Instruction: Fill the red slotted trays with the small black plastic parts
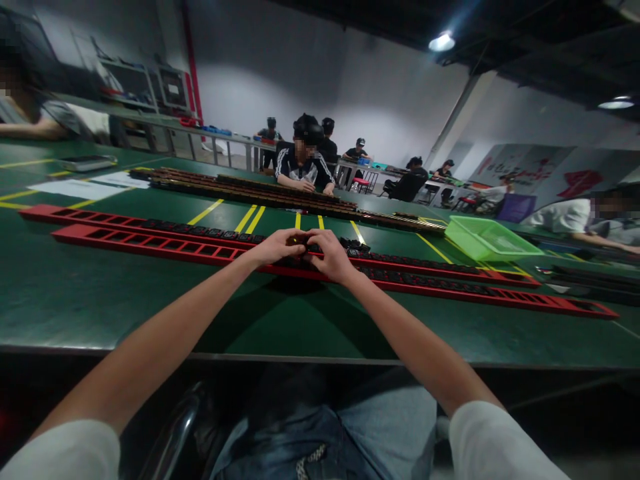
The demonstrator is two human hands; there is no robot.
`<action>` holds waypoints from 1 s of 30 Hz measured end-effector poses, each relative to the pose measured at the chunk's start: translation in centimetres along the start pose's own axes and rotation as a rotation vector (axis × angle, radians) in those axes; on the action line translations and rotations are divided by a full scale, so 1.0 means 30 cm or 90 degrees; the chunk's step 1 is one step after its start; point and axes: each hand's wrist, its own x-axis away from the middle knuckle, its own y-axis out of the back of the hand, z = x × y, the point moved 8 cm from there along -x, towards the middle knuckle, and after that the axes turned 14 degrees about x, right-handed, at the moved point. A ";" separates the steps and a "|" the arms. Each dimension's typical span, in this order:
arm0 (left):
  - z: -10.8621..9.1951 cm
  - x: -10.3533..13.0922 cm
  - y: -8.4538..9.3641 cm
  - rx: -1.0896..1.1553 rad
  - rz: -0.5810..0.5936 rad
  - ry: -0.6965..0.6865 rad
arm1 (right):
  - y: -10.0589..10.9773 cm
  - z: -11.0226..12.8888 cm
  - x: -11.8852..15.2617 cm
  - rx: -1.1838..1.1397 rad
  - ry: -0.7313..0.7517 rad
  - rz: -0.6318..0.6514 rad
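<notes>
Two long red slotted strips lie side by side across the table. In the near strip (200,250), empty slots show left of my hands, and black pieces (425,280) fill slots to the right. The far strip (90,217) also holds black pieces along much of its length. My left hand (279,247) and my right hand (331,256) meet over the strips, fingers curled and fingertips close together. Something small and dark seems to be between the fingertips, but I cannot make it out. Loose black pieces (356,246) sit just right of my right hand.
Behind the strips lies a long bundle of dark brown strips (240,190). A green plastic basket (493,240) stands at the right, near dark strips (595,283). White papers (80,189) and a flat tray (87,163) are at the left. A co-worker (304,160) sits opposite.
</notes>
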 end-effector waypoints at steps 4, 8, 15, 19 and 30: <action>-0.036 0.023 0.112 -0.313 -0.034 -0.045 | -0.051 -0.042 0.057 0.052 -0.023 0.045; -0.017 0.041 0.210 -0.408 -0.010 -0.018 | -0.092 -0.043 0.078 0.100 -0.037 0.124; 0.022 0.064 0.272 -0.440 0.034 0.029 | -0.100 -0.032 0.081 0.095 -0.065 0.169; 0.023 0.070 0.266 -0.429 0.060 0.066 | -0.098 -0.042 0.084 0.080 -0.087 0.175; 0.040 0.088 0.251 -0.404 0.085 0.199 | -0.092 -0.048 0.081 0.063 -0.113 0.189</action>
